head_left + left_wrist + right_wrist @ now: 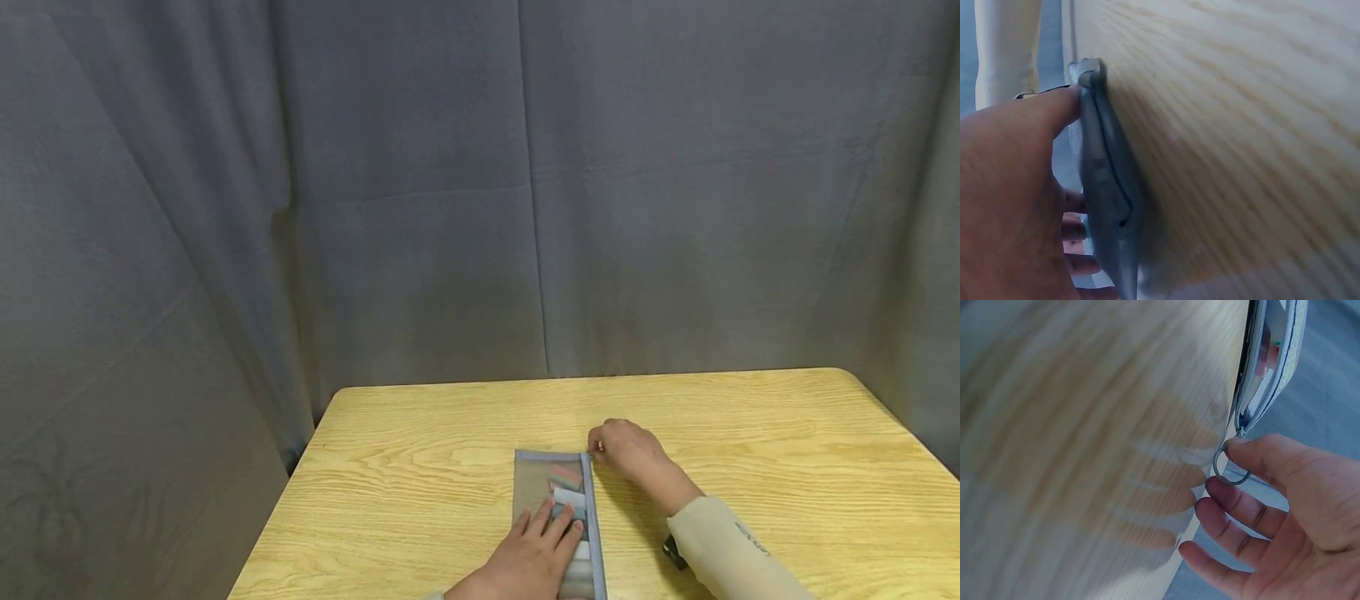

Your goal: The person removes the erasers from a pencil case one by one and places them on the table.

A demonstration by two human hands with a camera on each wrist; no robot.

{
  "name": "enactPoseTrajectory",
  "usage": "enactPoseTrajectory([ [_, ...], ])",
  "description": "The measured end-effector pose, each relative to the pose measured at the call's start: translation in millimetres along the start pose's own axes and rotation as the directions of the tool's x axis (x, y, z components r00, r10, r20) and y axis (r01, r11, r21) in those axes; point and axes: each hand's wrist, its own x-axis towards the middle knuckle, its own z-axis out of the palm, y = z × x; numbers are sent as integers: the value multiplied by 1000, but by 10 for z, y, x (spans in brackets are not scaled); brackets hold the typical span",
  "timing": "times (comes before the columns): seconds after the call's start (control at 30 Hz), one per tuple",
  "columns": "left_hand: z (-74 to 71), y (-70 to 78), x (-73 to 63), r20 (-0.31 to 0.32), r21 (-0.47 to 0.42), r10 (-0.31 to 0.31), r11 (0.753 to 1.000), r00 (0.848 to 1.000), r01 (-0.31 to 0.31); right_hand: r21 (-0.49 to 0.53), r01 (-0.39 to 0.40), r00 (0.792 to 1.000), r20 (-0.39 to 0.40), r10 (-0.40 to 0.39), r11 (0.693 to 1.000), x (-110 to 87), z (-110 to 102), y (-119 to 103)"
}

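A grey mesh zip pouch (532,475) lies flat on the wooden table, with its zip edge (592,533) to the right. Several small blocks, pink, white and teal (567,497), show through the mesh. My left hand (528,554) presses down on the pouch, fingers spread over the blocks; its thumb (1063,106) touches the zip side in the left wrist view. At the far end, my right hand (630,454) pinches the ring-shaped zip pull (1230,480) between thumb and finger. The zip stands open in the right wrist view, with a pink piece (1266,362) inside.
The light wooden table (405,467) stretches to both sides and behind the pouch. Grey curtains (420,208) hang beyond its back edge and at the sides. A small black object (673,552) shows at the right sleeve (727,542).
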Motion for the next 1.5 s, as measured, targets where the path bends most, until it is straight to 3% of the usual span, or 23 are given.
enactPoseTrajectory([
  [0.23, -45, -6, 44, -53, -40, 11, 999, 999, -13, 29, 34, 999, 28, -35, 999, -23, -18, 51],
  [0.43, -142, 45, 132, -36, -84, -30, 996, 999, 27, 77, 39, 998, 40, -42, 996, -48, -28, 94],
  [0.77, -237, 220, 313, -24, 64, -77, 995, 997, 78, 134, 19, 998, 60, -28, 991, -101, -49, 171],
  [1.17, -334, 380, 489, 30, 168, -118, 980, 993, 111, 176, 12, 996, 81, -27, 984, -121, -41, 222],
  [1.37, -371, 374, 493, 59, 156, -186, 972, 981, 175, 205, 8, 997, 76, -24, 979, -122, -30, 215],
  [1.5, -385, 313, 491, 45, 89, -181, 980, 982, 176, 208, 22, 997, 70, -38, 978, -120, -49, 224],
])
